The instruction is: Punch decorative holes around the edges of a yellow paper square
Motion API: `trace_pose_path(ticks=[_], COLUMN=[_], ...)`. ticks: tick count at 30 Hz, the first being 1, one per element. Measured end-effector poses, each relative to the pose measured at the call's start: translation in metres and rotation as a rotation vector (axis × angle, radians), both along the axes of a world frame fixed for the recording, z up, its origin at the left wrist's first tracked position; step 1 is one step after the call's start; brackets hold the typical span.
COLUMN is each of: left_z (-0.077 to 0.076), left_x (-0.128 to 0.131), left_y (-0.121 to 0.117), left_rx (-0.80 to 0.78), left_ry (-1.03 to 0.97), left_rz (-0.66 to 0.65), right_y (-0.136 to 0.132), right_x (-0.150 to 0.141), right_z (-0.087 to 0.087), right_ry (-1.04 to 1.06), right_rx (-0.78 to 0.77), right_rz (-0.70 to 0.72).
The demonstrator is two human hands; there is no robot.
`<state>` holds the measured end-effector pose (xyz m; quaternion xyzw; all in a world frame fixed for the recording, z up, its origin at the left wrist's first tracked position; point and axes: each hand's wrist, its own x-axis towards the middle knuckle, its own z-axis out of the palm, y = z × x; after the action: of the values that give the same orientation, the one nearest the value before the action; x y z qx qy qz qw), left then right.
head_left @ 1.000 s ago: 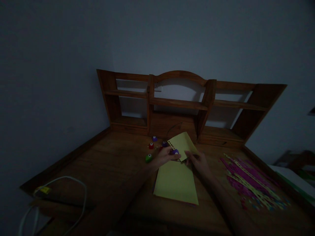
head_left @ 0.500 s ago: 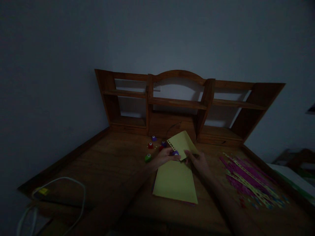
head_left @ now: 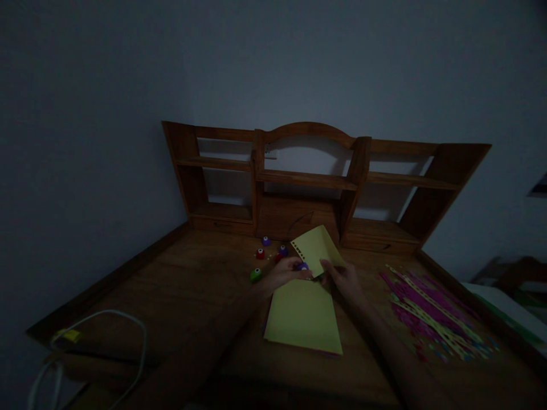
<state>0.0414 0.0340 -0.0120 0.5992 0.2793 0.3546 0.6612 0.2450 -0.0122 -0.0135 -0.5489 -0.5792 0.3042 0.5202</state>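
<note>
Left hand [head_left: 287,272] holds a purple punch [head_left: 302,266] at the holed side of the yellow sheet [head_left: 317,248], facing the surface's [head_left: 188,279] left edge; right hand [head_left: 345,279] pinches the sheet.

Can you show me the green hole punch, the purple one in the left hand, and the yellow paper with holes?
Green hole punch [head_left: 255,275]: head view, on its green body.
Held purple hole punch [head_left: 302,266]: head view, on its visible purple part.
Yellow paper with holes [head_left: 315,250]: head view, near its middle.
</note>
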Motion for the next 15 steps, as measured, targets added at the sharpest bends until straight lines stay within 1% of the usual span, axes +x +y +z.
trace_pose_path(ticks=[3,7,11,15], left_z=[-0.001,0.001,0.002,0.002], left_x=[-0.001,-0.002,-0.003,-0.005], left_y=[0.0,-0.001,0.002,0.009], left_rx=[-0.006,-0.044,-0.138,-0.164], left_ry=[0.001,-0.044,-0.161,-0.289], left_rz=[0.029,0.07,0.126,0.173], right_y=[0.001,0.002,0.002,0.003], right_x=[0.002,0.006,0.007,0.007], right_z=[0.0,0.005,0.009,0.008], right_ry=[0.014,-0.025,-0.002,0.102], right_rx=[-0.01,-0.001,0.002,0.045], right_rz=[-0.04,-0.085,-0.11,-0.145])
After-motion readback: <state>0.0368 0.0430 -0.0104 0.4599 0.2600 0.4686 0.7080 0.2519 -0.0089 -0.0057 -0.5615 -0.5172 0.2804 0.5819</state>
